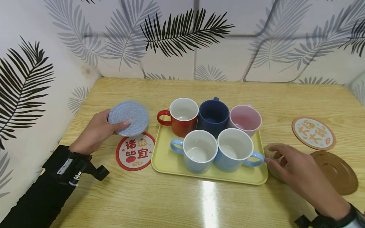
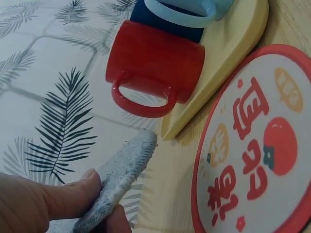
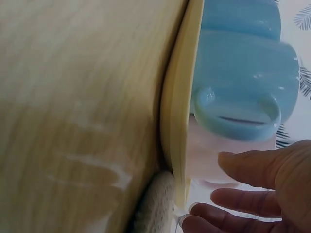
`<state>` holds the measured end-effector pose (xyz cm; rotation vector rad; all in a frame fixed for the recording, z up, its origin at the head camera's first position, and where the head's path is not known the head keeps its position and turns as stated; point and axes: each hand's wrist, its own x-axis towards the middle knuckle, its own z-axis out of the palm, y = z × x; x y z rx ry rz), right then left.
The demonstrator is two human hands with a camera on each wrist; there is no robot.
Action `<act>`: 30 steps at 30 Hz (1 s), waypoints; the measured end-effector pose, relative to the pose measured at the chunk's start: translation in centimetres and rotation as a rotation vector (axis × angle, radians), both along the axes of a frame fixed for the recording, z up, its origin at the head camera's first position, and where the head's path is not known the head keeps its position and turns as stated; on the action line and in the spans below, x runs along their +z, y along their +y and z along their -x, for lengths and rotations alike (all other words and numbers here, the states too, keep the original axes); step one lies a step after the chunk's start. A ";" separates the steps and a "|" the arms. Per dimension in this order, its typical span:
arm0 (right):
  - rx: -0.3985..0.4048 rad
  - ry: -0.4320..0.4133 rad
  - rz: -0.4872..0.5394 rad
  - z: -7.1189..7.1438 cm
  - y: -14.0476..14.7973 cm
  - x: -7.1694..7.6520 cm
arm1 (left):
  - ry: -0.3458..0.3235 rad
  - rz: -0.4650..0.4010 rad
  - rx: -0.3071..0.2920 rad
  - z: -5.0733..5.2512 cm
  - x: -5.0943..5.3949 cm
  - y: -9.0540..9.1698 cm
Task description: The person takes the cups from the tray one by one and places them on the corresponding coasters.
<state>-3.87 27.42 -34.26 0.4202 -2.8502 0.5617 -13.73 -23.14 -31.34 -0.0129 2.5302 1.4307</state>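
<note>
My left hand point(image 1: 98, 131) pinches a round, blue-grey woven coaster point(image 1: 131, 117) between thumb and fingers; in the left wrist view the coaster point(image 2: 121, 174) is tilted on edge. Beneath it lies a red-rimmed printed coaster point(image 1: 135, 152), partly covered in the head view. My right hand point(image 1: 302, 172) hovers by the right end of a yellow tray point(image 1: 182, 175), fingers loosely bent and holding nothing. Close to its fingertips are a light blue mug's handle point(image 1: 254, 159) and a beige woven coaster point(image 3: 158, 206), which the hand partly hides in the head view.
The tray bears a red mug point(image 1: 182, 125), a navy mug point(image 1: 214, 118), a pink mug point(image 1: 246, 118) and two light blue mugs, one point(image 1: 199, 152) left of the other point(image 1: 232, 155). An orange-rimmed coaster point(image 1: 313, 133) and a brown round coaster point(image 1: 339, 171) lie right.
</note>
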 end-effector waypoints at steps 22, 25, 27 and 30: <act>-0.020 0.031 -0.050 -0.7 -1.2 -1.6 | -0.088 0.000 -0.030 -2.7 -0.1 -1.7; -0.011 0.040 -0.070 -0.7 -1.2 -1.7 | -0.091 -0.001 -0.042 -2.9 -0.4 -1.7; -0.004 0.037 -0.081 -0.7 -1.2 -1.7 | -0.093 0.002 -0.057 -3.0 -0.7 -1.6; 0.012 0.032 -0.092 -0.6 -1.2 -1.8 | -0.103 0.008 -0.078 -3.3 -1.0 -1.6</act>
